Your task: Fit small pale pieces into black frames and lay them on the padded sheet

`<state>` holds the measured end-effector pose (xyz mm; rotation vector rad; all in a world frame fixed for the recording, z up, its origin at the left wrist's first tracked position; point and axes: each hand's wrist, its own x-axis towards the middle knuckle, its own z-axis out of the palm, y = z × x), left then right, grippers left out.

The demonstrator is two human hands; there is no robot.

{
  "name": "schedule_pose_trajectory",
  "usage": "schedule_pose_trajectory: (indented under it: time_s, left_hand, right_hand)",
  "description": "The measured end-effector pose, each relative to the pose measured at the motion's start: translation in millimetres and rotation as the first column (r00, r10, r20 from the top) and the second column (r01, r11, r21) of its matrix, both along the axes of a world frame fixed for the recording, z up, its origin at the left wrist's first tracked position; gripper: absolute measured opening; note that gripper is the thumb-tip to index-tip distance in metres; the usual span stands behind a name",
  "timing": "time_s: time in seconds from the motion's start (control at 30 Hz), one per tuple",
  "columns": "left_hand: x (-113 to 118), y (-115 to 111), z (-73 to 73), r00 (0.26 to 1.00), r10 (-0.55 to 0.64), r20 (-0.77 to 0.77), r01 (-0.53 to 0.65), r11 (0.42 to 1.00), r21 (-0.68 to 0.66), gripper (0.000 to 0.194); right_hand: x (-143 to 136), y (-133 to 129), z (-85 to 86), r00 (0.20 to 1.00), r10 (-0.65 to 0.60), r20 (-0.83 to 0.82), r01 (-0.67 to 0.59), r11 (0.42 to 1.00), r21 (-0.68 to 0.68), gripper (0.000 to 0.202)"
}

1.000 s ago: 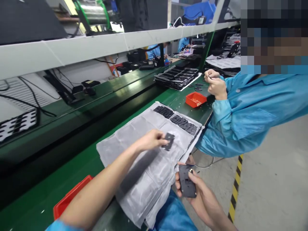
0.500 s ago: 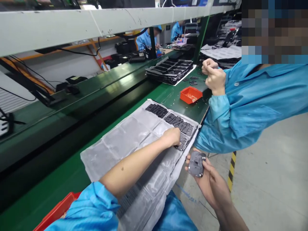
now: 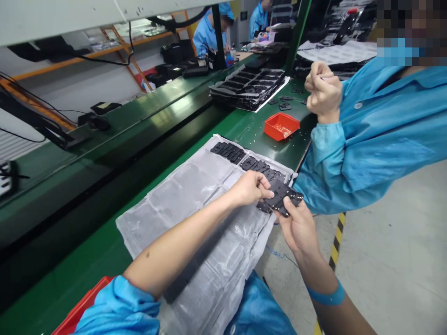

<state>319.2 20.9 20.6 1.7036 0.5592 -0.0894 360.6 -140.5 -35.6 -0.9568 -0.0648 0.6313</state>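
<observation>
My left hand (image 3: 252, 188) is closed, with thumb and fingers pinching the edge of a flat black plastic part (image 3: 278, 190). From below, my right hand (image 3: 299, 224) grips more of these black parts (image 3: 294, 199), its thumb lying over them; how many are stacked there I cannot tell. Both hands are over the right edge of a whitish sheet-covered tray (image 3: 185, 181) divided into compartments. Rows of similar black parts (image 3: 227, 152) lie along the tray's far end, and some beneath my hands are partly hidden.
Beyond the tray, a red bin (image 3: 281, 126) holds small pale pieces. A stack of black trays (image 3: 247, 88) stands farther back on the green bench (image 3: 240, 124). At right, a co-worker's hands (image 3: 324, 90) are close by. Another red bin (image 3: 82, 304) is at lower left.
My right hand has risen to the tray's edge with the black parts. My left hand has moved from the compartment to meet it and now pinches one part.
</observation>
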Motion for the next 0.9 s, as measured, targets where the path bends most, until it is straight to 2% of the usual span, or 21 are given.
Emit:
schedule_pose_trajectory:
  time_s: [0.13, 0.23, 0.33, 0.43, 0.53, 0.7, 0.8, 0.9]
  left_hand:
    - [0, 6, -1.2, 0.998, 0.025, -0.052, -0.030, 0.994, -0.102, 0.026]
    - [0, 2, -3.0, 0.998, 0.001, -0.064, -0.011, 0.987, -0.163, 0.027]
    - [2, -3, -3.0, 0.998, -0.022, -0.064, 0.009, 0.982, -0.188, 0.026]
    - [0, 1, -3.4, 0.997, -0.031, -0.070, 0.019, 0.986, -0.168, 0.027]
    - [-3, 12, -9.8, 0.997, -0.012, -0.080, 0.005, 0.996, -0.092, 0.029]
    - [-2, 22, -32.7, 0.979, -0.037, -0.199, 0.056, 0.994, 0.091, 0.038]
    - [2, 19, -42.1, 0.968, -0.003, -0.249, 0.063, 0.971, 0.233, 0.038]
    - [5, 15, -41.3, 0.967, 0.033, -0.254, 0.060, 0.934, 0.351, 0.041]
  right_hand:
    - [4, -1, -5.0, 1.000, -0.027, -0.004, 0.027, 0.999, -0.030, 0.042]
    - [5, 0, -5.1, 1.000, 0.007, -0.021, -0.008, 0.999, -0.045, 0.032]
    - [8, 2, -4.1, 0.999, 0.041, -0.034, -0.043, 0.997, -0.064, 0.033]
    - [14, 0, -6.7, 1.000, 0.023, -0.018, -0.024, 0.995, -0.100, 0.037]
    - [21, -6, -13.2, 0.999, -0.036, 0.001, 0.036, 0.990, -0.135, 0.040]
    - [28, -19, -21.5, 0.996, -0.087, 0.032, 0.091, 0.982, -0.166, 0.042]
    - [25, -21, -23.0, 0.995, -0.085, 0.049, 0.092, 0.980, -0.178, 0.045]
    - [22, -19, -23.8, 0.995, -0.085, 0.057, 0.094, 0.978, -0.187, 0.046]
